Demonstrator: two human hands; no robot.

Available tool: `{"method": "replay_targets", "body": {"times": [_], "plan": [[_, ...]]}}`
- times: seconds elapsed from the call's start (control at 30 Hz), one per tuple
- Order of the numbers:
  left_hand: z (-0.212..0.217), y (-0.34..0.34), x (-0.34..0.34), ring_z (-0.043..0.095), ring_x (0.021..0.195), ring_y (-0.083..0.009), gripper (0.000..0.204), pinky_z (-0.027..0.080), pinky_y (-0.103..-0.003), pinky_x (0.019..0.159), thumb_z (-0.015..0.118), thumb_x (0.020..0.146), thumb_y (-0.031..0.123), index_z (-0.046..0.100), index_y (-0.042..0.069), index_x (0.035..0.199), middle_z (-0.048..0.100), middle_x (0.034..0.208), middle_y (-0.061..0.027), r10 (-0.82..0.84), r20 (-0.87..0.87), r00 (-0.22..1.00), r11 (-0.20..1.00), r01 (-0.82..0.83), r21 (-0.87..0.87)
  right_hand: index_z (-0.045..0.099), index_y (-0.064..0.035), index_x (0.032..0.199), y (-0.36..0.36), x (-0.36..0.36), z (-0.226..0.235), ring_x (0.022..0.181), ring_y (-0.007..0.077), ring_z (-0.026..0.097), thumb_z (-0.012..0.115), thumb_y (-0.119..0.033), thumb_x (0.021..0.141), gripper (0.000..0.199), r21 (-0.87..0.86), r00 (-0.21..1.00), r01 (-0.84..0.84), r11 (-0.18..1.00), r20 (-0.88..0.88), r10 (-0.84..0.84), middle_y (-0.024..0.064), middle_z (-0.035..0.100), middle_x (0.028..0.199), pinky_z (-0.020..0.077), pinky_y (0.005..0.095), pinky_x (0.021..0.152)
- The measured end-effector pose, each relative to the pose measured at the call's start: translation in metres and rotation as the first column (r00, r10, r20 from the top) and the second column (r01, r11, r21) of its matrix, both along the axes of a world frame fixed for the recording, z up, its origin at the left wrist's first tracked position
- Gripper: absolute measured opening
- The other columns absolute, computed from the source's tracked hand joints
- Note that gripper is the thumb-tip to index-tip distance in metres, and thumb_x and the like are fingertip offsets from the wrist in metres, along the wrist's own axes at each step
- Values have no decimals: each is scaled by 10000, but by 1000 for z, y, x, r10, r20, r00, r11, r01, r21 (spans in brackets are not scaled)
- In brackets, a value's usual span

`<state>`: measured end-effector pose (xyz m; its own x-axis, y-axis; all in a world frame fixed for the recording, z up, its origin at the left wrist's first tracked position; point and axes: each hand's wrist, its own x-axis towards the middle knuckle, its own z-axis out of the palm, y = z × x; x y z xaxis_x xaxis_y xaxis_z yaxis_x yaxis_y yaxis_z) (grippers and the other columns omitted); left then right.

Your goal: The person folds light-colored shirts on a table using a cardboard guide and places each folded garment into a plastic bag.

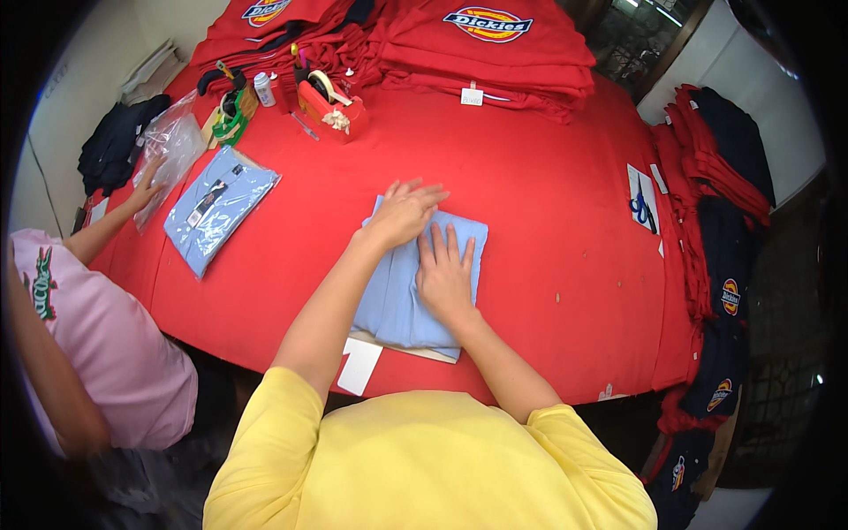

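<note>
Lying on red tabletop (pixel 548 238): folded blue garment (pixel 389 296), near the front edge
Long axis: near to far, far end leaning right
Left hand (pixel 406 215): over the far edge, fingers extended, clamping nothing
Right hand (pixel 445 281): flat on the garment, fingers apart

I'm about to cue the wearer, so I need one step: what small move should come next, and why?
Probably smooth the blue garment with the right hand: creases run along its surface, and that hand lies on it with fingers spread. The left hand, near the far edge, could help steady it.
</note>
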<state>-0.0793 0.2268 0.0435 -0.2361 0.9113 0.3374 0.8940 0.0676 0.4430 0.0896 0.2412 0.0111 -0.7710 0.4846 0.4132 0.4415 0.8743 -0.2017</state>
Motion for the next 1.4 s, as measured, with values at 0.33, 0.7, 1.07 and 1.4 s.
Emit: {"method": "replay_targets", "body": {"times": [0.33,0.7,1.07,1.4], "plan": [[18,-22,-35,623,849,-301,325,472,-395,751,681,858,338,677,12,858,655,908,-158,193,311,931,901,-42,-432,526,-90,1329,-10,23,5,1375,293,348,589,-226,848,504,-23,998,-36,999,44,37,126,439,1433,156,698,1080],[7,-82,22,581,673,-261,247,478,-365,628,740,821,189,583,-1,799,604,778,-123,349,215,912,937,-336,-97,684,-54,1069,55,-33,25,1087,292,511,590,-157,898,221,-300,989,-125,946,-114,94,115,617,1096,376,425,944],[2,-122,49,579,886,-239,286,472,-359,814,743,796,130,573,40,1007,588,1073,-116,332,639,694,933,-342,-114,612,-83,1126,30,-26,36,1105,286,507,581,-200,921,238,-413,969,-6,911,221,107,116,616,1091,337,465,952],[-27,-204,102,327,1355,-407,696,274,-522,1110,771,760,322,506,184,1389,323,1499,-182,91,-55,994,976,-100,-194,508,-141,1360,-32,72,7,1359,346,348,650,-310,873,535,-28,943,-300,954,141,301,138,364,1494,234,625,1074]]}}
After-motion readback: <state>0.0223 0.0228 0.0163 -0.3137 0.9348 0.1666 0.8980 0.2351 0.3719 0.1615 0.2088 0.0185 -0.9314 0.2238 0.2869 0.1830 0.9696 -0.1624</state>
